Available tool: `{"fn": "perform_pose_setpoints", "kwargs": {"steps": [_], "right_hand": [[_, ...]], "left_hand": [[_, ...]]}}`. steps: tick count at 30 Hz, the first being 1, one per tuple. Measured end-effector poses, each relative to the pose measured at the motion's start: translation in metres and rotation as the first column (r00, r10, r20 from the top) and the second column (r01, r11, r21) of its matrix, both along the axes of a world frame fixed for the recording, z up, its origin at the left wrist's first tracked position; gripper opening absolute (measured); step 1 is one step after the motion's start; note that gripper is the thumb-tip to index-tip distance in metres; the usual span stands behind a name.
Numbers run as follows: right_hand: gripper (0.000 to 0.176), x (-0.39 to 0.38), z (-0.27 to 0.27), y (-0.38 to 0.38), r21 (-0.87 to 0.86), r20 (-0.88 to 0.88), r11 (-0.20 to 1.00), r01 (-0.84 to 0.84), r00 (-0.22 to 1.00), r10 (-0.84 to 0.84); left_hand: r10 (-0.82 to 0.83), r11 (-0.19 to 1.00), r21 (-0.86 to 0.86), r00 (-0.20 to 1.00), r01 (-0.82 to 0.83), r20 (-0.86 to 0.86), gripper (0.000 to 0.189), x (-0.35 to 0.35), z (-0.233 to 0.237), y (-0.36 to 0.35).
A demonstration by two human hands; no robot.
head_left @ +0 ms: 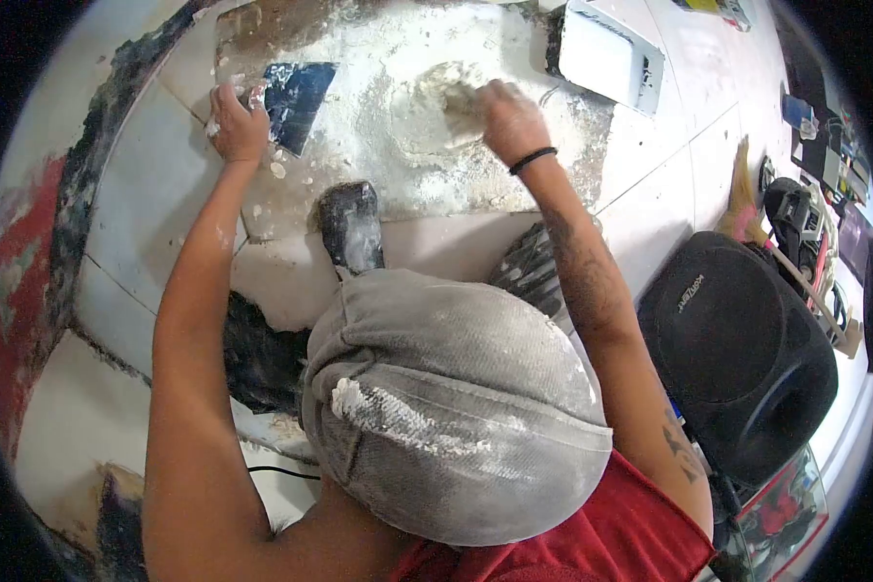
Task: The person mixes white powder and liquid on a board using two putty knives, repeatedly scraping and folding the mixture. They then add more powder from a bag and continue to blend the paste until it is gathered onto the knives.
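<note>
My left hand point(238, 124) is at the upper left, fingers bent round the left edge of a dark blue flat piece point(301, 105) on the powder-smeared board point(359, 145). White residue coats my fingertips. My right hand point(511, 118), with a black band at the wrist, is closed over a mound of pale powder or paste point(436, 112) near the board's middle. Whatever its fingers hold, if anything, is hidden. The powdery mix lies just left of the fingers.
A white tray-like container point(606, 58) sits at the board's upper right. A dusty shoe point(351, 228) touches the board's lower edge. On the right stand a black speaker point(723, 320), a broom point(742, 199) and assorted gear. A grey cap point(456, 407) fills the lower middle.
</note>
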State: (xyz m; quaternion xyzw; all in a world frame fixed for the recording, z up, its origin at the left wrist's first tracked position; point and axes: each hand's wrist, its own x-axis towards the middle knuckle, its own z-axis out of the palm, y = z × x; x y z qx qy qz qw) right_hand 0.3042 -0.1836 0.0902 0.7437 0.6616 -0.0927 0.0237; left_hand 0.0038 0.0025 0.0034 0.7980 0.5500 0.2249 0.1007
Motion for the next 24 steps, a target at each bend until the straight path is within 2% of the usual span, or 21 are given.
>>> {"fn": "perform_pose_setpoints", "kwargs": {"steps": [3, 4, 6, 7, 10, 11, 12, 14, 15, 16, 18, 20, 21, 24], "right_hand": [[0.029, 0.005, 0.028, 0.008, -0.081, -0.136, 0.996, -0.044, 0.99, 0.032], [0.031, 0.013, 0.032, 0.011, -0.024, -0.153, 0.998, -0.06, 0.987, 0.055], [0.032, 0.018, 0.042, 0.02, -0.012, -0.1, 0.999, -0.036, 0.994, 0.034], [0.032, 0.016, 0.042, 0.025, -0.054, -0.109, 0.998, -0.015, 0.994, 0.009], [0.018, -0.003, 0.005, 0.017, 0.069, -0.034, 0.995, -0.078, 0.996, 0.081], [0.017, -0.007, 0.008, 0.01, 0.024, -0.026, 0.982, -0.185, 0.982, 0.186], [0.019, -0.009, 0.015, 0.005, 0.072, -0.083, 0.977, -0.199, 0.975, 0.204], [0.021, 0.007, 0.019, 0.006, -0.028, -0.171, 0.985, -0.171, 0.971, 0.164], [0.023, 0.013, 0.024, 0.01, -0.021, -0.11, 0.979, -0.201, 0.974, 0.198], [0.022, 0.014, 0.034, 0.019, -0.034, -0.132, 0.988, -0.152, 0.98, 0.147], [0.02, 0.009, 0.031, 0.031, 0.048, -0.119, 0.982, -0.182, 0.975, 0.186], [0.019, -0.001, 0.007, 0.028, 0.027, -0.015, 0.962, -0.272, 0.962, 0.273], [0.019, -0.004, 0.009, 0.022, 0.101, 0.035, 0.927, -0.362, 0.932, 0.36], [0.027, 0.011, 0.025, 0.027, -0.139, -0.099, 0.948, -0.287, 0.956, 0.275]], "left_hand": [[-0.008, 1.0, 0.015, 0.999, 0.008, 0.048, 0.041, 0.0, -0.004, 0.0], [-0.017, 1.0, 0.027, 0.998, 0.016, 0.063, 0.041, 0.0, -0.004, 0.0], [-0.014, 1.0, 0.022, 0.999, 0.013, 0.052, 0.041, -0.001, -0.002, -0.004], [-0.005, 1.0, 0.009, 1.0, 0.005, 0.029, 0.04, 0.0, 0.001, -0.005], [-0.046, 0.997, 0.07, 0.999, 0.045, 0.015, 0.041, 0.0, 0.002, -0.002], [-0.073, 0.992, 0.104, 0.997, 0.071, 0.016, 0.042, -0.001, -0.001, -0.002], [-0.063, 0.995, 0.074, 0.998, 0.062, 0.014, 0.043, -0.001, -0.001, -0.001], [-0.037, 0.999, 0.013, 0.999, 0.037, 0.01, 0.045, -0.002, -0.001, -0.002], [-0.024, 1.0, 0.0, 1.0, 0.024, -0.01, 0.045, -0.002, -0.001, -0.004], [-0.013, 1.0, -0.014, 0.999, 0.013, -0.032, 0.046, -0.002, 0.0, -0.006], [-0.004, 1.0, -0.005, 1.0, 0.004, -0.024, 0.046, -0.001, -0.002, -0.003], [-0.008, 1.0, 0.027, 1.0, 0.007, 0.028, 0.047, -0.005, -0.012, -0.002], [-0.001, 1.0, 0.015, 1.0, 0.0, 0.025, 0.046, -0.004, -0.01, -0.002], [0.022, 1.0, -0.012, 1.0, -0.022, 0.013, 0.045, -0.001, -0.003, -0.002]]}}
